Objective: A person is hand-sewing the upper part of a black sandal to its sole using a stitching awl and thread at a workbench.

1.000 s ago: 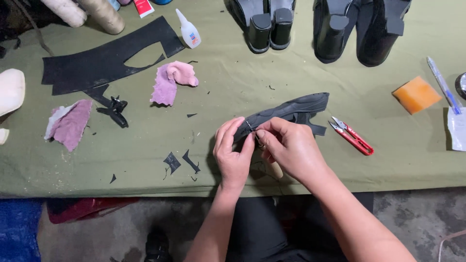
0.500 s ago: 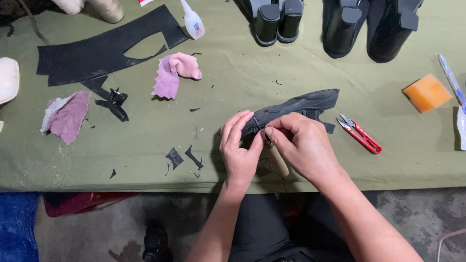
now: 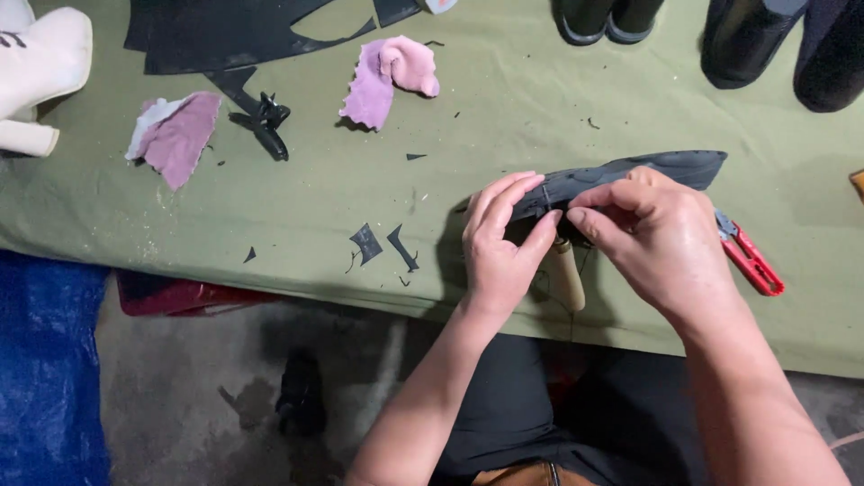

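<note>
My left hand (image 3: 500, 250) pinches the near end of a long dark leather strip (image 3: 630, 173) between thumb and fingers. My right hand (image 3: 661, 238) grips the same strip just to the right, fingertips almost touching the left ones. A wooden tool handle (image 3: 566, 274) sticks out below, between the two hands; which hand holds it is hidden. The strip's far end pokes out past my right knuckles over the green cloth-covered table (image 3: 360, 189).
Red thread snips (image 3: 749, 259) lie right of my right hand. Pink fabric pieces (image 3: 389, 76) (image 3: 176, 135), black leather sheet (image 3: 225, 31), black offcuts (image 3: 378, 245), a white heeled shoe (image 3: 40, 67) and dark boots (image 3: 783, 45) lie around. A blue tarp (image 3: 49, 369) is on the floor.
The view has shifted down and right, so the hands sit nearer the table's front edge in the frame. Both hands keep hold of the strip, fingers slightly readjusted.
</note>
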